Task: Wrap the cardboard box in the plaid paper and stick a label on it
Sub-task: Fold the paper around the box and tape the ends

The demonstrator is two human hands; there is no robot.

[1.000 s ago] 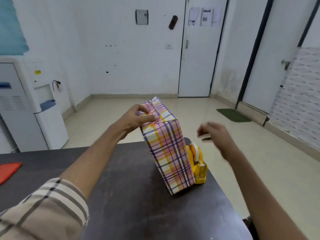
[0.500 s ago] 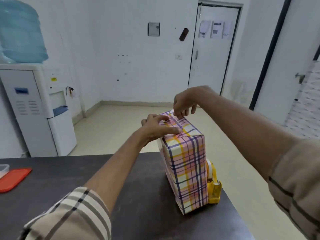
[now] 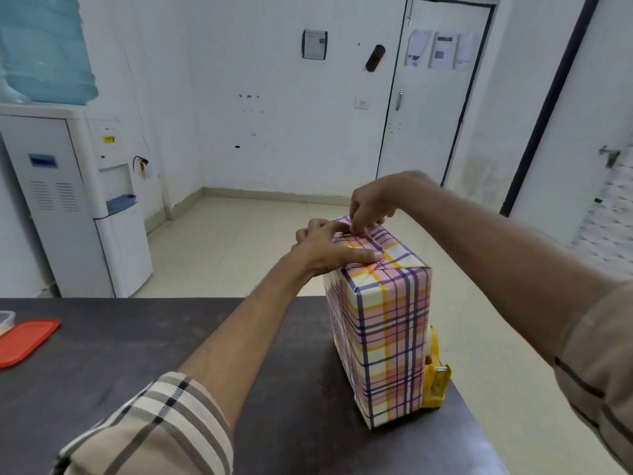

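Office-like room: water dispenser (image 3: 68, 200) by white wall (image 3: 257, 80), notices (image 3: 442, 49) on door (image 3: 421, 132), dark table (image 3: 137, 354)

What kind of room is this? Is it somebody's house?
Probably an office or break room, not a home: a white water dispenser with a big blue bottle stands by the wall, and printed notices are stuck on the white door.

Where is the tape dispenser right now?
In the head view, the yellow tape dispenser stands on the dark table near its right edge, just right of the wrapped box, which partly hides it.
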